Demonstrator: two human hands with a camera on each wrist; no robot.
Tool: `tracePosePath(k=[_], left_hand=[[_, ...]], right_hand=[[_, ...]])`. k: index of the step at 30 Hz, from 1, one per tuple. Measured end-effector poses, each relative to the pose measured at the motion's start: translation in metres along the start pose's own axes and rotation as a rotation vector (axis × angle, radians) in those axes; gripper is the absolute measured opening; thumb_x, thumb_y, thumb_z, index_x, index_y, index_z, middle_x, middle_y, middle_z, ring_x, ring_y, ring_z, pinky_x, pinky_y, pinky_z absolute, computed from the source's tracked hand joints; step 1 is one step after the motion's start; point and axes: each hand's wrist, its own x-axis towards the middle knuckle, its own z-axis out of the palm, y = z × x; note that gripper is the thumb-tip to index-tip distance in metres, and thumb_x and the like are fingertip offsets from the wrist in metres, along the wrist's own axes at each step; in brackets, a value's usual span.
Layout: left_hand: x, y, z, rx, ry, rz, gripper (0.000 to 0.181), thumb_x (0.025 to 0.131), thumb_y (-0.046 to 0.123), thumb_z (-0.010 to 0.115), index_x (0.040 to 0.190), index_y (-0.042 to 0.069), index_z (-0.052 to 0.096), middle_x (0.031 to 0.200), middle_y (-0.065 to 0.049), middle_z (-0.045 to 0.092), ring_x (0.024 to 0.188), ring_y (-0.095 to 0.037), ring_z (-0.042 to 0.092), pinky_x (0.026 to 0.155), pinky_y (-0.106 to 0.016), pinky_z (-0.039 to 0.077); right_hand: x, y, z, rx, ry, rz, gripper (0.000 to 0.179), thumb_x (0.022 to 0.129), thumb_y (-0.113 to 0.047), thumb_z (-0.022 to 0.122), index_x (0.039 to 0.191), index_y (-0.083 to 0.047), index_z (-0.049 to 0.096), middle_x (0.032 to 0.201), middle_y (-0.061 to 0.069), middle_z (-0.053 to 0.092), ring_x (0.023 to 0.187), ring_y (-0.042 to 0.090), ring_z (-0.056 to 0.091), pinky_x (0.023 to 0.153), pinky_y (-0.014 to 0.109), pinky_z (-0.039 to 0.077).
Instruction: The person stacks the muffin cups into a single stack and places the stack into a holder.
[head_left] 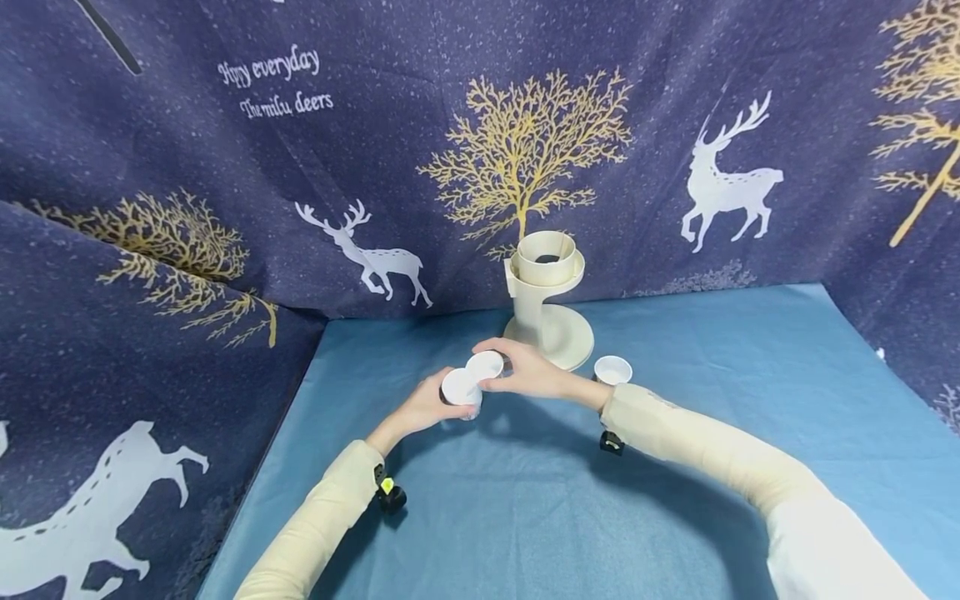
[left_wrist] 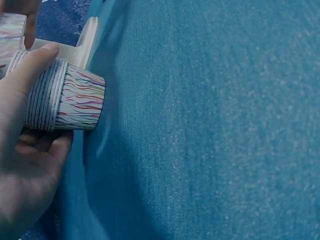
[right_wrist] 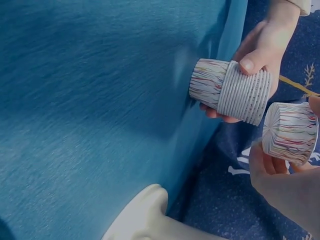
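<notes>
My left hand (head_left: 422, 407) grips a nested stack of paper cups (head_left: 460, 387), thumb on one side and fingers on the other. In the left wrist view the stack (left_wrist: 82, 97) has white rims bunched together and colourful wavy stripes on the lowest cup. A single striped paper cup (right_wrist: 292, 131) is held by my right hand (head_left: 528, 372), between thumb and fingers. In the head view this cup (head_left: 484, 365) overlaps the stack's edge, its white inside facing up. The right wrist view shows its pleated base close beside the stack's rims (right_wrist: 247, 95).
Behind my hands stands a cream stand (head_left: 528, 321) with a round base and a ring (head_left: 546, 260) on top. Another white cup (head_left: 613, 369) stands on the blue tablecloth (head_left: 525, 517), partly behind my right forearm. A dark printed curtain (head_left: 465, 183) hangs along the table's back.
</notes>
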Motion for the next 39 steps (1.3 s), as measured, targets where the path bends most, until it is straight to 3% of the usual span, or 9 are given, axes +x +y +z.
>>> tracePosePath(k=[7, 16, 20, 24, 27, 34, 39], left_hand=[[0.0, -0.002, -0.001, -0.038, -0.025, 0.0, 0.057, 0.072, 0.028, 0.078, 0.119, 0.014, 0.049, 0.105, -0.005, 0.061, 0.086, -0.016, 0.06, 0.072, -0.03, 0.049], [-0.004, 0.006, -0.003, -0.056, -0.022, 0.03, 0.063, 0.073, 0.026, 0.077, 0.126, 0.012, 0.047, 0.113, -0.008, 0.061, 0.094, -0.017, 0.059, 0.078, -0.03, 0.048], [-0.001, -0.003, 0.0, -0.053, -0.014, 0.023, 0.063, 0.072, 0.029, 0.078, 0.124, 0.013, 0.048, 0.113, -0.005, 0.06, 0.095, -0.016, 0.059, 0.08, -0.031, 0.048], [-0.002, -0.002, -0.001, -0.057, -0.014, 0.025, 0.061, 0.072, 0.029, 0.077, 0.123, 0.011, 0.049, 0.112, -0.005, 0.06, 0.094, -0.015, 0.059, 0.08, -0.031, 0.047], [-0.002, -0.002, -0.001, -0.048, -0.009, 0.02, 0.06, 0.072, 0.03, 0.078, 0.121, 0.01, 0.05, 0.111, -0.005, 0.061, 0.091, -0.014, 0.059, 0.077, -0.03, 0.048], [-0.002, -0.003, -0.001, -0.031, -0.007, 0.038, 0.052, 0.072, 0.029, 0.078, 0.115, 0.009, 0.056, 0.104, -0.005, 0.063, 0.084, -0.012, 0.058, 0.069, -0.026, 0.048], [-0.002, -0.004, -0.001, -0.054, -0.039, 0.024, 0.048, 0.073, 0.027, 0.077, 0.114, 0.012, 0.057, 0.105, -0.005, 0.063, 0.08, -0.013, 0.06, 0.061, -0.032, 0.05]], right_hand=[[0.01, -0.002, 0.008, 0.018, -0.047, 0.021, 0.056, 0.082, -0.027, 0.069, 0.131, -0.009, 0.048, 0.13, 0.006, 0.053, 0.108, 0.017, 0.055, 0.083, 0.033, 0.051], [0.021, -0.004, 0.014, -0.056, -0.069, 0.035, 0.059, 0.081, -0.029, 0.069, 0.132, -0.009, 0.047, 0.131, 0.007, 0.053, 0.109, 0.016, 0.056, 0.082, 0.025, 0.05], [0.024, -0.004, 0.017, -0.081, -0.067, 0.014, 0.059, 0.079, -0.032, 0.07, 0.13, -0.011, 0.05, 0.128, 0.004, 0.056, 0.107, 0.014, 0.056, 0.08, 0.026, 0.05], [0.026, -0.003, 0.021, -0.087, -0.075, -0.004, 0.058, 0.079, -0.036, 0.07, 0.129, -0.013, 0.051, 0.125, 0.003, 0.057, 0.102, 0.014, 0.058, 0.08, 0.032, 0.051], [0.028, -0.002, 0.023, -0.076, -0.083, -0.008, 0.058, 0.079, -0.037, 0.07, 0.128, -0.013, 0.052, 0.124, 0.003, 0.058, 0.098, 0.013, 0.057, 0.08, 0.035, 0.05], [0.033, -0.004, 0.028, -0.127, -0.132, 0.013, 0.057, 0.08, -0.039, 0.068, 0.128, -0.013, 0.051, 0.121, 0.001, 0.06, 0.091, 0.016, 0.056, 0.076, 0.026, 0.045], [0.032, -0.004, 0.03, -0.145, -0.143, 0.027, 0.058, 0.08, -0.038, 0.068, 0.128, -0.011, 0.051, 0.125, 0.003, 0.057, 0.104, 0.015, 0.056, 0.083, 0.029, 0.045]])
